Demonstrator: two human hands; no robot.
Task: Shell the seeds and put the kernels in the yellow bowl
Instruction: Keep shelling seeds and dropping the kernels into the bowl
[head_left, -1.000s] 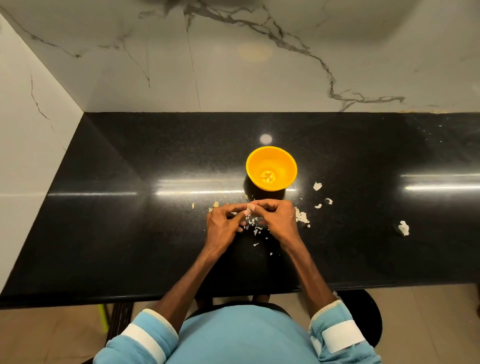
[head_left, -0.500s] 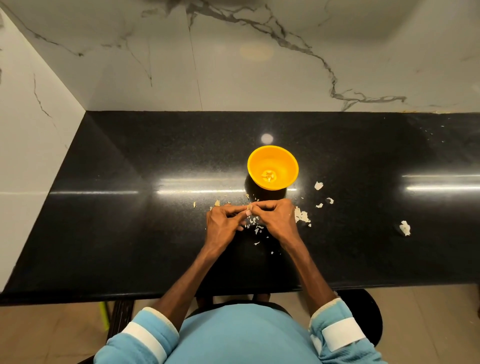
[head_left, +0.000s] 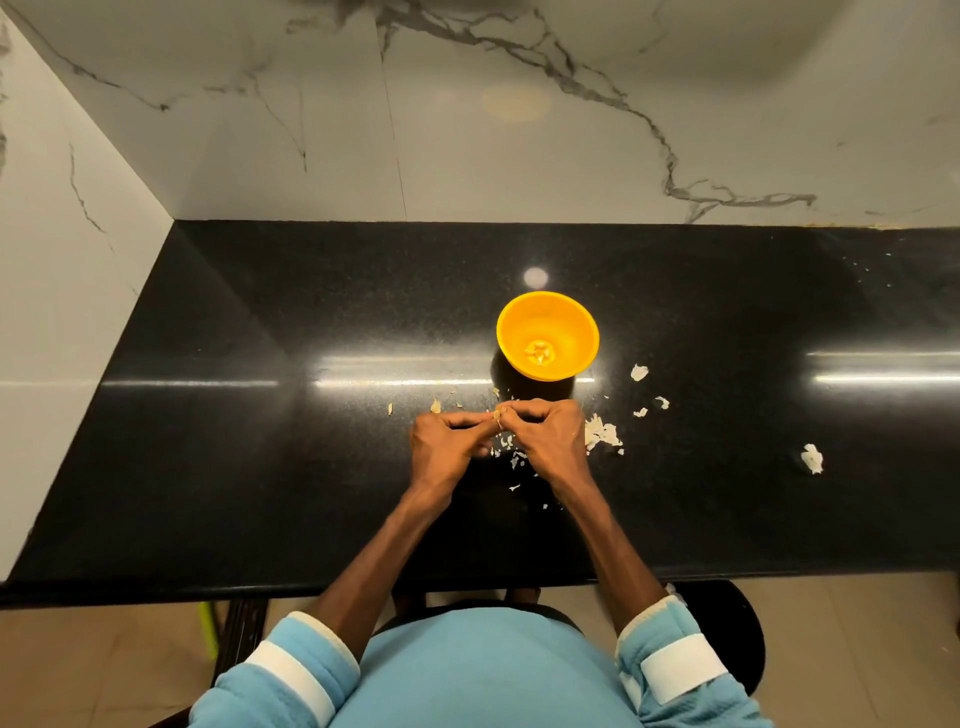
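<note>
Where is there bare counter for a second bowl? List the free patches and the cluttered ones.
Free: far-left counter beside the side wall; the strip between yellow bowl and back wall. Crowded: shell bits around the left hand and right hand, which pinch a seed, and right of the bowl.

A glossy black stone counter (head_left: 249, 467), streaked with reflected light, fits a corner of white, grey-veined marble walls (head_left: 519, 145) above beige floor tiles (head_left: 78, 670).
</note>
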